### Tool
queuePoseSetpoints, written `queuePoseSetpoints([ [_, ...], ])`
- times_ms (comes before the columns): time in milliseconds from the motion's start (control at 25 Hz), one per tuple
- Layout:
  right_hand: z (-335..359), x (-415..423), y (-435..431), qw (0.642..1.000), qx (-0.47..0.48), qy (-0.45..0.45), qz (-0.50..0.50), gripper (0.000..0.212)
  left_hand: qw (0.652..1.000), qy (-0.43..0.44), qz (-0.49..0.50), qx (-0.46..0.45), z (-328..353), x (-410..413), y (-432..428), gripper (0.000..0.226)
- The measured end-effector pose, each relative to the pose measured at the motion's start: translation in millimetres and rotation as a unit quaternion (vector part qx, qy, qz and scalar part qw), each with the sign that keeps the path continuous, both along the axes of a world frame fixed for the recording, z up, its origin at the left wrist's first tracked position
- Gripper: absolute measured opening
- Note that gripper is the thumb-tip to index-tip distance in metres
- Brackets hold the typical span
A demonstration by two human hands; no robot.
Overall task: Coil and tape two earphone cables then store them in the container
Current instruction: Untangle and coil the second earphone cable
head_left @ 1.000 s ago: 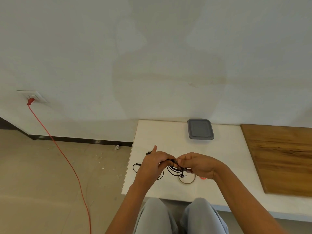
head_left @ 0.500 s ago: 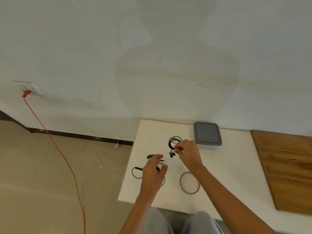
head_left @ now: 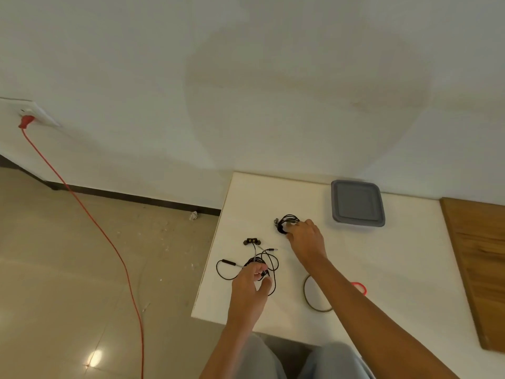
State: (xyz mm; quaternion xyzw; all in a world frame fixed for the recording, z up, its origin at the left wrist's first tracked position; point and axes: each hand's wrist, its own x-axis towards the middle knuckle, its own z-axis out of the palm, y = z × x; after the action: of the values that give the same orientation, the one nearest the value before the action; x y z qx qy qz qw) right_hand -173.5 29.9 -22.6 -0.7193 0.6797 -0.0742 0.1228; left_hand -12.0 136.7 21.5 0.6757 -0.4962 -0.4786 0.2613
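A coiled black earphone cable (head_left: 287,222) lies on the white table (head_left: 396,258), and my right hand (head_left: 306,239) holds its near side with curled fingers. A second black earphone cable (head_left: 259,258) lies loose and tangled near the table's left edge, its two earbuds pointing away from me. My left hand (head_left: 252,280) pinches this loose cable at its near part. A grey container with its lid on (head_left: 356,203) stands at the back of the table, right of the coil.
A roll of clear tape (head_left: 314,296) lies on the table under my right forearm, with a red ring-shaped object (head_left: 360,287) beside it. A wooden board (head_left: 481,269) covers the table's right side. A red cord (head_left: 109,242) runs across the floor from a wall socket.
My hands have parted. The right hand carried the coiled cable away towards the back of the table and set it down. The left hand dropped onto the loose cable.
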Motion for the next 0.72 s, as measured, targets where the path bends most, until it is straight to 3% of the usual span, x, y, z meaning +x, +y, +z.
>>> queuePoseSetpoints([
  [280,14,2,10,0.995,0.003,0.085,0.049,0.013,0.999,0.015,-0.001,0.031,6,-4,5,0.025],
  [400,17,0,15,0.997,0.026,0.061,0.047,0.004,1.000,-0.010,-0.011,0.028,5,-1,3,0.018],
  [520,16,-2,19,0.997,0.059,0.054,0.020,0.014,0.999,-0.018,-0.015,0.039,1,2,4,0.015],
  [720,16,-3,12,0.993,0.104,-0.031,-0.051,0.005,0.997,-0.031,-0.029,0.059,-2,2,6,0.019],
])
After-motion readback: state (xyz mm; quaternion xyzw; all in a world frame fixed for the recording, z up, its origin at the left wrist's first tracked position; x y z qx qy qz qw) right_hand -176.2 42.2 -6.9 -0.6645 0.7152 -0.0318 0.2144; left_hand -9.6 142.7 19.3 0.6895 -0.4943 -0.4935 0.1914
